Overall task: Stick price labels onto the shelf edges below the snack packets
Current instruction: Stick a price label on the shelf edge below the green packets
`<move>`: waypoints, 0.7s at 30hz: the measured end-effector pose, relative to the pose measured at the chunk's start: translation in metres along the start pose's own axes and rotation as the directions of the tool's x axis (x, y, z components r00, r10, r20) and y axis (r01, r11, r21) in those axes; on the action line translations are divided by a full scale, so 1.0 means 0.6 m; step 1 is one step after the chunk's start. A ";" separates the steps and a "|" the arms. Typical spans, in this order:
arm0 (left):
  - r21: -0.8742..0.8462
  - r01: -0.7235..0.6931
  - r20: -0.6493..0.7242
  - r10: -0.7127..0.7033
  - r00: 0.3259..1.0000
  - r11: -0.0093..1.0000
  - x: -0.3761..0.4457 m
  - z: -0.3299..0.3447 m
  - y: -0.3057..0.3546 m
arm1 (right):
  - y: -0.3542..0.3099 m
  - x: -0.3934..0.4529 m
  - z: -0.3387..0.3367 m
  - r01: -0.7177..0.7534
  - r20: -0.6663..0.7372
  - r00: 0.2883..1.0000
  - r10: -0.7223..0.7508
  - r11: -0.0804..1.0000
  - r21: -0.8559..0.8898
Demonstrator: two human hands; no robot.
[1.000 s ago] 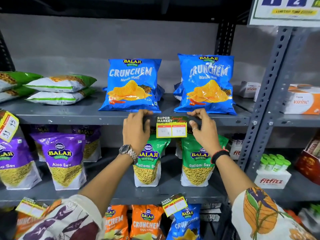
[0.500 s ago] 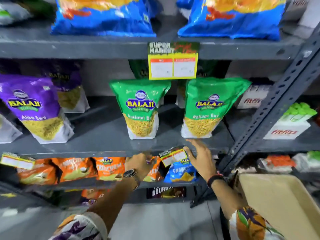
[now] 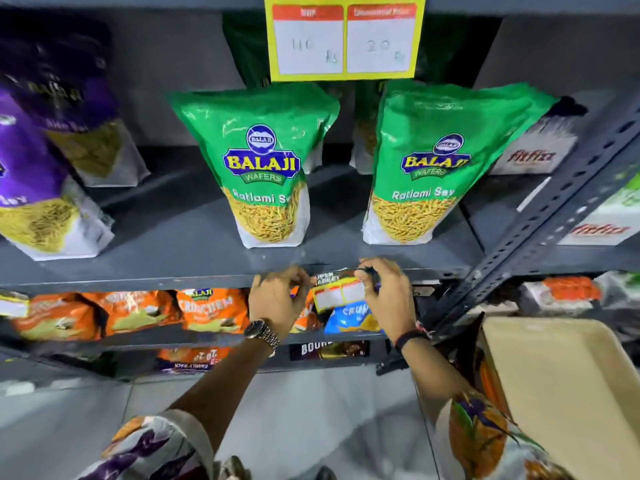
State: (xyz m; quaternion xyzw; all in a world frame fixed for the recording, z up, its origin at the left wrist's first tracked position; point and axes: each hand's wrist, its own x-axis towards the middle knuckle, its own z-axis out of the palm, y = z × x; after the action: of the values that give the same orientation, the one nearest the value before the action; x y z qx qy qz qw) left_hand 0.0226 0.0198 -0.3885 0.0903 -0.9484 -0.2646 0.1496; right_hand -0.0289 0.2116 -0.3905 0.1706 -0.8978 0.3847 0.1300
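A yellow price label [image 3: 337, 295] with two blank white fields hangs tilted at the grey shelf edge [image 3: 156, 280] below two green Ratlami Sev packets [image 3: 266, 168] [image 3: 426, 161]. My right hand [image 3: 386, 299] pinches the label's right end. My left hand [image 3: 277, 299] has its fingertips curled at the label's left end. Another yellow price label [image 3: 344, 39], marked 110 and 20, is stuck on the shelf edge above the green packets.
Purple Aloo Sev packets [image 3: 38, 188] stand at left. Orange packets [image 3: 211, 308] and a blue one [image 3: 349, 318] fill the shelf under my hands. A perforated grey upright [image 3: 540, 237] slants at right beside Fitfizz boxes [image 3: 530, 157]. A beige tray [image 3: 561, 393] sits low right.
Both hands left the upper label, which stays stuck on its shelf edge, and dropped to the lower shelf edge. They now hold the tilted label there. The view moved down and closer.
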 end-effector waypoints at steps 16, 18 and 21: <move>0.096 -0.225 0.101 0.216 0.971 0.970 0.009 -0.001 -0.033 | 0.034 -0.023 0.006 0.103 0.135 0.987 -0.087 0.988 -0.116; 0.093 -0.226 0.075 0.220 0.973 0.970 0.012 0.002 -0.031 | 0.033 -0.023 0.007 0.104 0.129 0.988 -0.086 0.985 -0.140; 0.092 -0.223 0.029 0.221 0.975 0.971 0.019 0.000 -0.028 | 0.027 -0.017 0.004 0.081 0.088 0.994 -0.071 0.990 -0.112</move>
State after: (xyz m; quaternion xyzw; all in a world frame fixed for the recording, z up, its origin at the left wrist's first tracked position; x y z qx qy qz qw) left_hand 0.0134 0.0028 -0.3945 -0.0119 -0.9654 -0.2019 0.1648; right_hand -0.0262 0.2223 -0.4065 0.2129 -0.9160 0.3196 0.1162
